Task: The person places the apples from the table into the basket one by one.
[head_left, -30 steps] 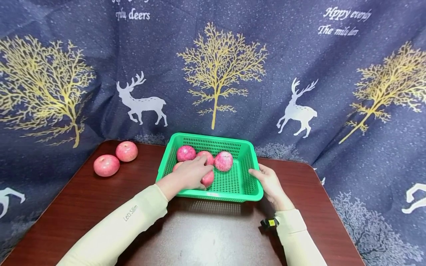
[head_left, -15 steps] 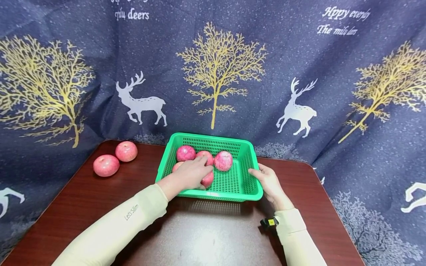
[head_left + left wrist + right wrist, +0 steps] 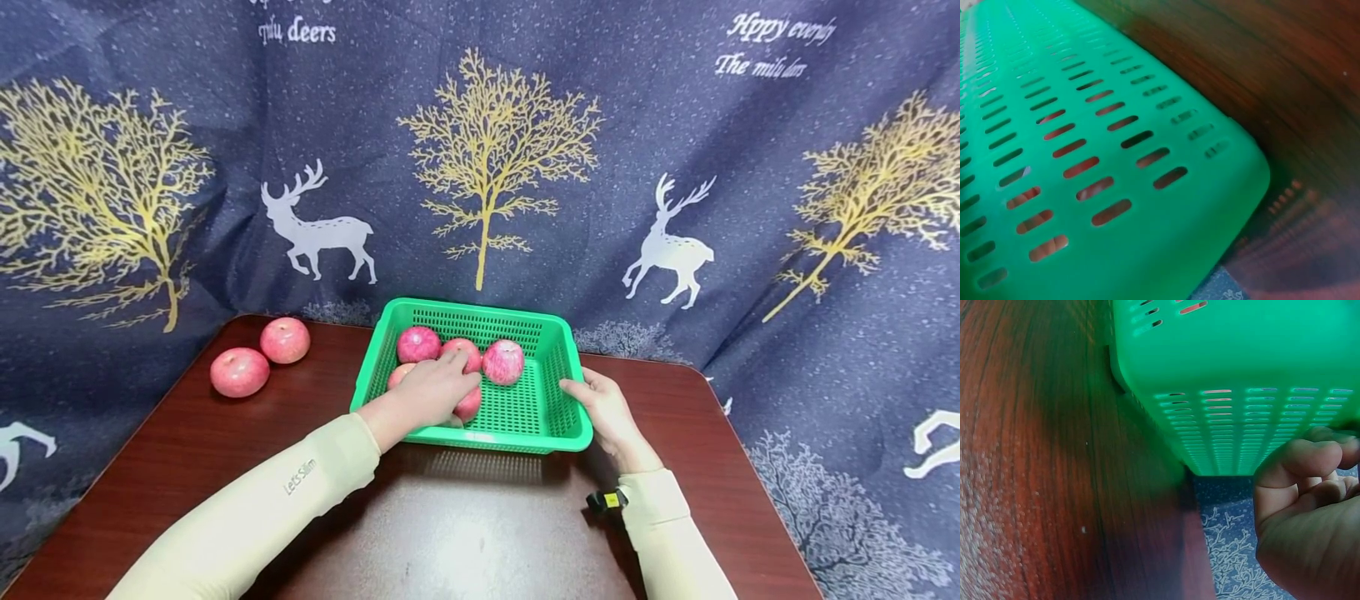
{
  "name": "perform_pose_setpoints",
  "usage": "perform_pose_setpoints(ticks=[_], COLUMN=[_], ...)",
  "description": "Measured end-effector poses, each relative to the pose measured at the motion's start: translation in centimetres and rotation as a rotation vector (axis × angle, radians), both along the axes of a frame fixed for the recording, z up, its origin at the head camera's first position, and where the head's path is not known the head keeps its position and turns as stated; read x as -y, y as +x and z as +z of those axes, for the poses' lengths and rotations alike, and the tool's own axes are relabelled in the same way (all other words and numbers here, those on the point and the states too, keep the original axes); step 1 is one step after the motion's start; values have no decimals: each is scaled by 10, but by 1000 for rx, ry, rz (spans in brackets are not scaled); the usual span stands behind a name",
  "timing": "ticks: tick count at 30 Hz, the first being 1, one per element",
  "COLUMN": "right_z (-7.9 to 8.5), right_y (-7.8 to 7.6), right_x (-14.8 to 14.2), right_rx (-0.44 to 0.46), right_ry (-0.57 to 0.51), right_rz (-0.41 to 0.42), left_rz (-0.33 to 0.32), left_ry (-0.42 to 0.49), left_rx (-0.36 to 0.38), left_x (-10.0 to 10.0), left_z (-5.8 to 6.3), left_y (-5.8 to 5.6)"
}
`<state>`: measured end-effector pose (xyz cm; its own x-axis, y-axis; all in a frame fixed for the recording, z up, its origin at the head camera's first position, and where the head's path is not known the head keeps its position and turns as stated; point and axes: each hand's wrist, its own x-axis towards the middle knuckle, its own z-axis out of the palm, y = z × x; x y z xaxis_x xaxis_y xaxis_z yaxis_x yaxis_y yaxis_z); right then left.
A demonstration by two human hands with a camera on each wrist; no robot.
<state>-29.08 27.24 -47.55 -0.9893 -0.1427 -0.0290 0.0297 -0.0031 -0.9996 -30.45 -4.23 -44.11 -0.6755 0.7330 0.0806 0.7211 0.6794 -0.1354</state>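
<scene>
A green plastic basket with slotted walls stands at the middle of the table. Inside it lie several red apples, among them a dark red apple at the back left and a streaked apple towards the middle. My left hand reaches over the front rim and its fingers are curled over an apple near the front. Part of that apple is hidden beneath the hand. My right hand holds the basket's right rim, thumb on top. In the left wrist view, the basket wall covers the hand.
Two more apples, a front one and a rear one, sit on the brown wooden table at the far left. Behind the table hangs a dark blue cloth printed with deer and trees.
</scene>
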Motion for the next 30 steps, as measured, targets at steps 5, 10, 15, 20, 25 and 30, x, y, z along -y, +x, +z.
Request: perform_pose_setpoints(ticks=[5,10,15,20,25,30], right_z=[1,1,0,-1,0,-1], right_y=[0,0,-1,-1,-1,0], right_x=[1,0,0,-1,-1,-1], right_rx=[2,1,2,0,1,11], right_ry=[-8,-8,-1,5,6,-3], right_rz=[3,-5,-3,2,2,5], left_rz=[-5,-12,-17,0,-5,-29], left_ry=[0,-5,8,9,9,11], left_rx=[-2,-19,-4,9,-6,-30], left_x=[-1,-1,0,2,3,5], left_z=[-1,-2,-2,-2,0,0], left_y=[-1,-3,-3,-3,-3,-3])
